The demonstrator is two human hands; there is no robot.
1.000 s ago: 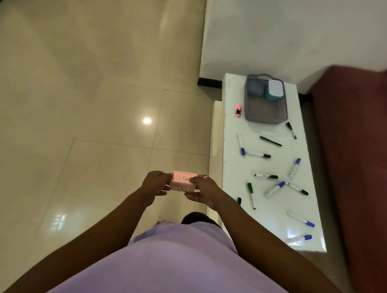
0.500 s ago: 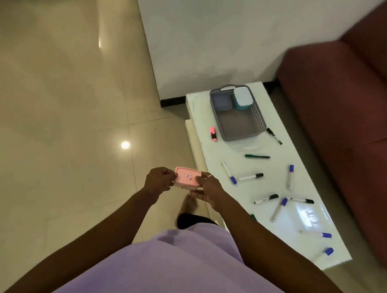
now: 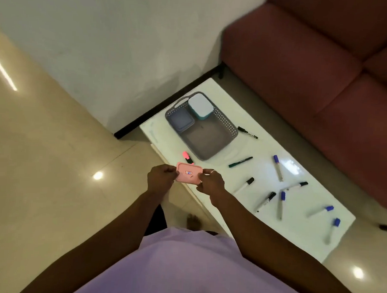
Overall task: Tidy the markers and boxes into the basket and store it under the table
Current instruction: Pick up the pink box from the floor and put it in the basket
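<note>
Pink box (image 3: 189, 173) sits between your two hands at the near corner of the white worktop (image 3: 265, 148), lid up with a small label showing. Your left hand (image 3: 162, 178) is closed on its left end and your right hand (image 3: 210, 183) pinches its right end, a ring on one finger. It looks like light, stiff plastic, likely smooth, so hold it by the short ends as you do now and keep it level; whether the lid is snapped shut you cannot tell. Your fingers hide its underside. Just beyond lies a pink highlighter (image 3: 187, 157), partly hidden by the box. Markers lie scattered over the worktop, one near the far right edge cut off by the frame. Farther off, the grey basket (image 3: 227, 125) holds a flat blue box (image 3: 181, 121) and a taller teal box (image 3: 200, 107), with bare floor left for yours.
</note>
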